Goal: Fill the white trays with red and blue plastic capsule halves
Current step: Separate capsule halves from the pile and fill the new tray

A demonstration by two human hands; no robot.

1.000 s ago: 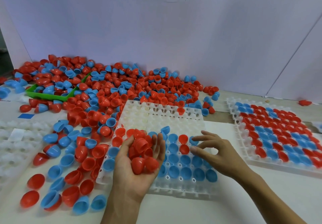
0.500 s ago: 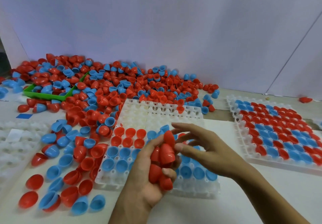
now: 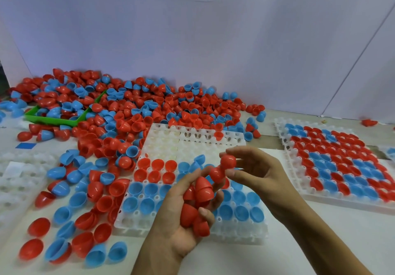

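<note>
A white tray (image 3: 162,146) lies in the middle of the table, with red halves in its upper left cells and blue halves across its near rows. My left hand (image 3: 177,229) is held over the tray's near edge and grips several red capsule halves (image 3: 203,191). My right hand (image 3: 256,172) hovers just right of it, thumb and fingers pinching one red capsule half (image 3: 228,161) above the tray. A big pile of red and blue halves (image 3: 136,112) spreads behind and to the left of the tray.
A filled white tray (image 3: 339,163) of red and blue halves sits at the right. Empty white trays (image 3: 19,180) lie at the left edge. A green bin (image 3: 53,120) is half buried in the pile at the back left. A pale wall stands behind.
My left hand closed from an open palm into a grip on the red halves and turned. My right hand left the tray, came to the left hand and took one red half.
</note>
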